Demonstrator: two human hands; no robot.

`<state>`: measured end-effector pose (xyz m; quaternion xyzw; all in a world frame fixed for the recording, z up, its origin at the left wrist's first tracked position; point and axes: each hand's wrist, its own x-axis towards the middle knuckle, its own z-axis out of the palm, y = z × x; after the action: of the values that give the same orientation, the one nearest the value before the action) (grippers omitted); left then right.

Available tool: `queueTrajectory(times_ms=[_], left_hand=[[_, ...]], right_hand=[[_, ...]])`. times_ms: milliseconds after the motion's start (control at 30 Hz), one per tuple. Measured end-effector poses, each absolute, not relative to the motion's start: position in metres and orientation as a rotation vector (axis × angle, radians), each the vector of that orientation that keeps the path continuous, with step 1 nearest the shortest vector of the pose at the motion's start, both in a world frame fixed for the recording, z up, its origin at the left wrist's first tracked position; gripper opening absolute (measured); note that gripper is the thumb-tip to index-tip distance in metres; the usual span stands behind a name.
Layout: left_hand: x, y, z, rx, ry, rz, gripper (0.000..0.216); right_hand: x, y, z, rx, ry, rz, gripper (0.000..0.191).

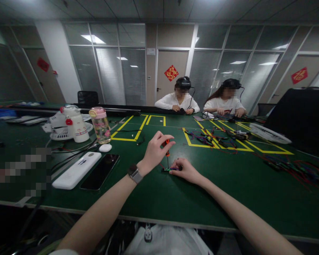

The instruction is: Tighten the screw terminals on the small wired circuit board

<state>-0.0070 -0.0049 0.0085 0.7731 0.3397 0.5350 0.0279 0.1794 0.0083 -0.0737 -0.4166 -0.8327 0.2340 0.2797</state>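
Left hand (155, 150) grips the small orange-handled screwdriver (167, 148) upright; right hand (184, 170) pins the little wired green circuit module (167, 169) near the green tabletop's (175, 198) front edge. Screw-driving, I judge; needs steady downward pressure.

Orange-handled screwdriver (167, 148) upright, tip on small green terminal block (167, 169) lying on green table
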Motion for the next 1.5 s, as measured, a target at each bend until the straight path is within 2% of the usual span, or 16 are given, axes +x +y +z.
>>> queueTrajectory(times_ms=[100,167,267,467,700,867,1033,1233,1433,1500], left_hand=[[-0.0077,-0.0062,0.0064,2.548,1.128,1.599,0.032],[-0.0071,-0.0063,0.0052,2.552,1.016,1.582,0.037],[-0.0043,-0.0063,0.0049,2.336,0.771,1.545,0.039],[0.0001,-0.0067,0.0104,1.837,0.596,1.414,0.033],[-0.0044,-0.0040,0.0077,2.286,0.971,1.747,0.014],[-0.0056,-0.0077,0.0050,2.555,0.984,1.685,0.027],[-0.0032,-0.0088,0.0100,2.180,0.683,1.539,0.035],[-0.0028,-0.0042,0.0117,1.836,0.565,1.436,0.026],[-0.0038,-0.0069,0.0099,2.263,0.979,1.777,0.008],[-0.0041,-0.0084,0.0087,2.361,1.044,1.811,0.009]], right_hand=[[0.1794,0.0088,-0.0746,-1.104,-2.230,0.620,0.013],[0.1792,0.0086,-0.0741,-1.105,-2.229,0.627,0.012],[0.1789,0.0080,-0.0724,-1.108,-2.233,0.635,0.012],[0.1787,0.0080,-0.0727,-1.113,-2.234,0.629,0.011],[0.1793,0.0086,-0.0739,-1.114,-2.235,0.614,0.013],[0.1796,0.0085,-0.0738,-1.110,-2.238,0.615,0.012],[0.1790,0.0085,-0.0732,-1.106,-2.241,0.603,0.011],[0.1779,0.0064,-0.0702,-1.122,-2.241,0.623,0.012],[0.1782,0.0055,-0.0694,-1.118,-2.240,0.635,0.013],[0.1780,0.0054,-0.0691,-1.115,-2.245,0.623,0.013]])
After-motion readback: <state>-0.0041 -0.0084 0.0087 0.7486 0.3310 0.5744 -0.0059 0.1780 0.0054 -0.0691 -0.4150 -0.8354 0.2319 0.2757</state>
